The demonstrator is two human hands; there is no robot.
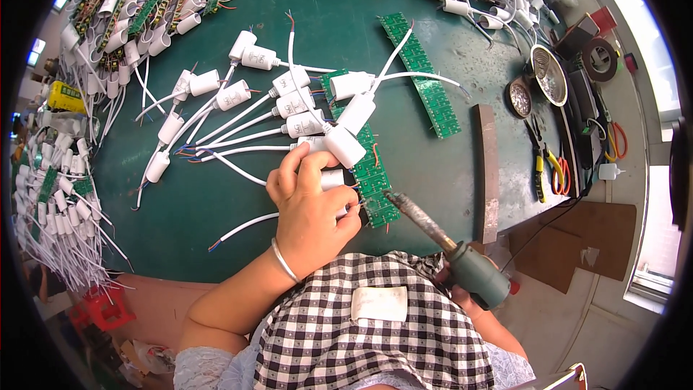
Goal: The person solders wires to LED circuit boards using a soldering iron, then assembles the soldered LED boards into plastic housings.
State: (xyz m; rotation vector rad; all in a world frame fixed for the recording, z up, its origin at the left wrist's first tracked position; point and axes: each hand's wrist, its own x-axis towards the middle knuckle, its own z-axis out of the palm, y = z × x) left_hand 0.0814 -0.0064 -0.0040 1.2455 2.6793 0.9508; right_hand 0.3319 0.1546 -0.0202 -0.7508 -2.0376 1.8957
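Observation:
My left hand [312, 206] is closed low over the green circuit board strip [375, 188], pinching a white cylindrical housing [342, 211] at the board's left edge. Short wires run from there onto the board. Several similar housings with white cables lie along that edge, their bare coloured ends pointing left. In my right hand [464, 301], mostly hidden beneath the handle, is a soldering iron [476, 274] with a thick green handle. Its dark tip [390, 195] is at the board's lower right edge; whether it touches is unclear.
A second green board strip [426, 79] lies farther back, beside a metal bar [485, 173]. At right are a solder dish [518, 97], a metal bowl [548, 76], pliers [538, 162] and orange-handled scissors [561, 175]. Heaps of cabled housings [68, 209] crowd the left and far edges.

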